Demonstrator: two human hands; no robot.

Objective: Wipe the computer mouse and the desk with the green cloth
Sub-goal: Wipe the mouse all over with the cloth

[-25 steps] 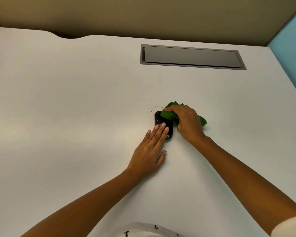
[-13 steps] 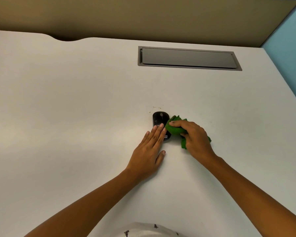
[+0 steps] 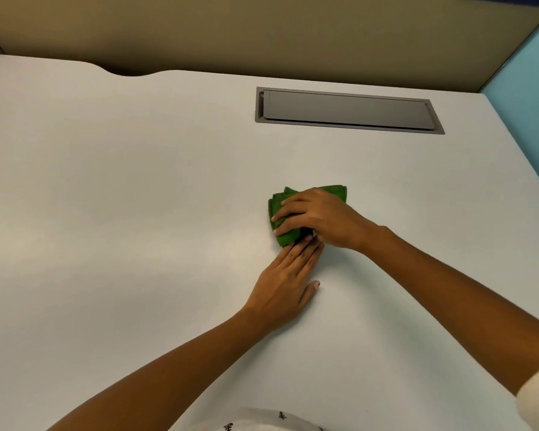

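The green cloth point(image 3: 280, 213) is bunched on the white desk point(image 3: 122, 213), draped over the black computer mouse point(image 3: 306, 234). Only a dark sliver of the mouse shows between my two hands. My right hand point(image 3: 321, 217) presses down on the cloth and grips it, fingers pointing left. My left hand point(image 3: 288, 275) lies flat on the desk just below, fingers together, with the fingertips touching the near end of the mouse and the cloth's lower edge.
A grey cable hatch point(image 3: 347, 110) is set flush into the desk at the back right. A tan partition point(image 3: 262, 32) runs along the far edge and a blue panel point(image 3: 529, 88) along the right side.
My right hand has carried the cloth from the right side of the mouse over its top, hiding almost all of it. My left hand has stayed at the mouse's near end.
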